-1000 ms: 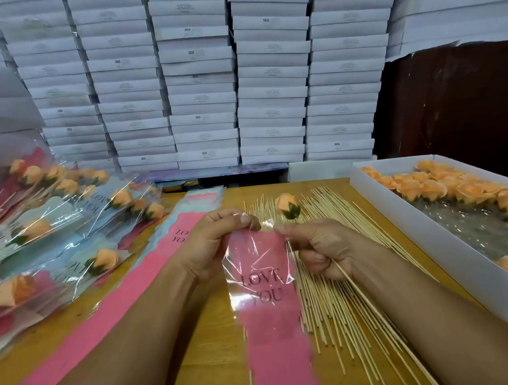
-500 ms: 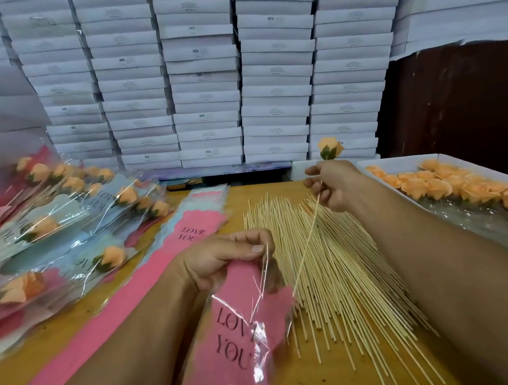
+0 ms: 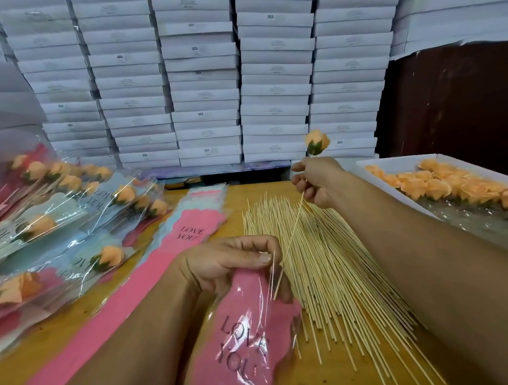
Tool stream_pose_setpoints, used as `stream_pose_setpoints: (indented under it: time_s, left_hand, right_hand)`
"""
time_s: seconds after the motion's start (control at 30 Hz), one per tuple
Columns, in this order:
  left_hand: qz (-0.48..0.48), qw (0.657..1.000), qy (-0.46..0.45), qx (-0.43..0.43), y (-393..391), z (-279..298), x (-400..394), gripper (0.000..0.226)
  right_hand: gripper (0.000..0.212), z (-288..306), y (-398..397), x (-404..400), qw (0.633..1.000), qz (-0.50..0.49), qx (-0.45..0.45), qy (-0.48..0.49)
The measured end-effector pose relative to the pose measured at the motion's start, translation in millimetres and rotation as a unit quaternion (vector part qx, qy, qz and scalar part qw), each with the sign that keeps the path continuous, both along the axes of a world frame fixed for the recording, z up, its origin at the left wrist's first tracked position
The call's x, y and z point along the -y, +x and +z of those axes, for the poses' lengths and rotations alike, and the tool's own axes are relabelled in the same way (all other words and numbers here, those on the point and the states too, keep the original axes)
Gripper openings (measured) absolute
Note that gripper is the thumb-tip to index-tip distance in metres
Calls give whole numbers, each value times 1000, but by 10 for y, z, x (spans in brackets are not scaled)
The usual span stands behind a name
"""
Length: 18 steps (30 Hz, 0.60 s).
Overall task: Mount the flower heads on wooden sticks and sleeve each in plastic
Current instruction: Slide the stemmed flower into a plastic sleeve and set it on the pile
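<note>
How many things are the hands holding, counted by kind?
rose on a stick: 1, in the right hand
pink LOVE YOU sleeve: 1, in the left hand
Total: 2

Yellow-brown wooden table (image 3: pixel 235 199). Loose pile of wooden sticks (image 3: pixel 336 273) spread at centre-right. Fanned stack of pink sleeves (image 3: pixel 140 283) left of centre. Heap of sleeved orange flowers (image 3: pixel 57 229) at far left. White tray (image 3: pixel 393 182) of flower heads at right edge.

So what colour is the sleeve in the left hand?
Pink with dark "LOVE YOU" lettering on the plastic sleeve, clearest in the head view.
</note>
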<state>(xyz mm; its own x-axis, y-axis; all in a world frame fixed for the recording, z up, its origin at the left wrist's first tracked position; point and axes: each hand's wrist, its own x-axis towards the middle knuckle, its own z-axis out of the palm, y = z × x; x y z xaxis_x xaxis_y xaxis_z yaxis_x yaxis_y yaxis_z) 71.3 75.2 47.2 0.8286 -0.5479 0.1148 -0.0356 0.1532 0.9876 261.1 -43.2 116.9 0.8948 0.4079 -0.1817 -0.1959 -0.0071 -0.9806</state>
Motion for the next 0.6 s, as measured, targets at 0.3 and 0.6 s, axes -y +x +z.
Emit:
stream_pose_setpoints:
  time_s: [0.3, 0.6]
  left_hand:
    - [173, 984, 15, -40, 42, 33, 8, 16]
    - [308, 947, -84, -19, 109, 55, 12, 3]
  right_hand:
    - [25, -187, -488, 165, 991, 126, -31, 27]
    - [23, -423, -792, 279, 965, 252, 67, 14]
